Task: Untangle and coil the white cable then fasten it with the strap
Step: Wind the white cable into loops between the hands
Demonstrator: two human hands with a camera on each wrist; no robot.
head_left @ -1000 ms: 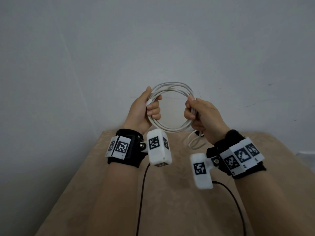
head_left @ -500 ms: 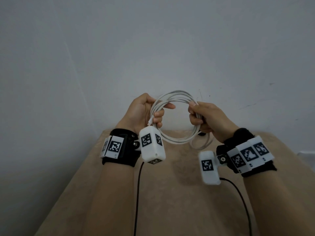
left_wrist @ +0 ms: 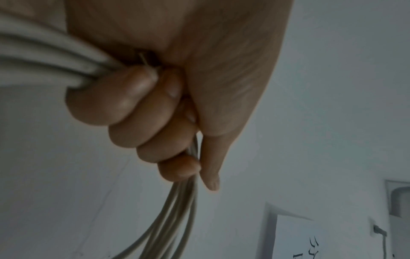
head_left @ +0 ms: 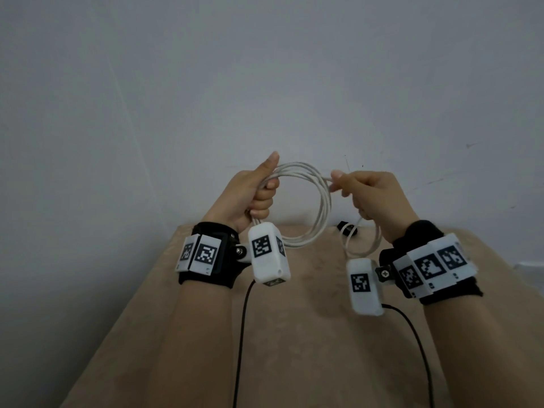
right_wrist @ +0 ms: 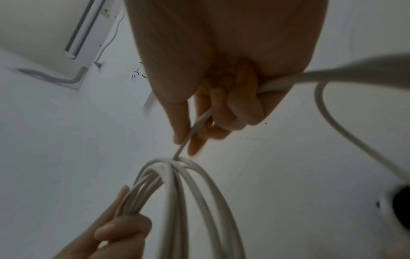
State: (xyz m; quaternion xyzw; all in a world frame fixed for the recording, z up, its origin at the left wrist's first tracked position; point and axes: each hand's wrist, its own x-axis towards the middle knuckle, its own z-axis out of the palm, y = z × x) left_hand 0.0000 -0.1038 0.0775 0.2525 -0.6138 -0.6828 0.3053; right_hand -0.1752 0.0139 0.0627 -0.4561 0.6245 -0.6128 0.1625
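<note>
A white cable is wound into a round coil held in the air above a beige table. My left hand grips the coil's left side in a fist, thumb pointing up; the bundled strands run through the curled fingers. My right hand pinches a single strand between thumb and fingers at the coil's upper right. A loose tail hangs in a loop below the right hand. A black strap shows on that tail near the table's far edge.
A plain grey-white wall stands right behind the table. Black wires run from both wrist cameras down over the tabletop. A wall fixture with piping appears in the right wrist view.
The right hand let go of the coil's right side and now pinches one strand higher up. The left thumb lifted and the coil turned slightly.
</note>
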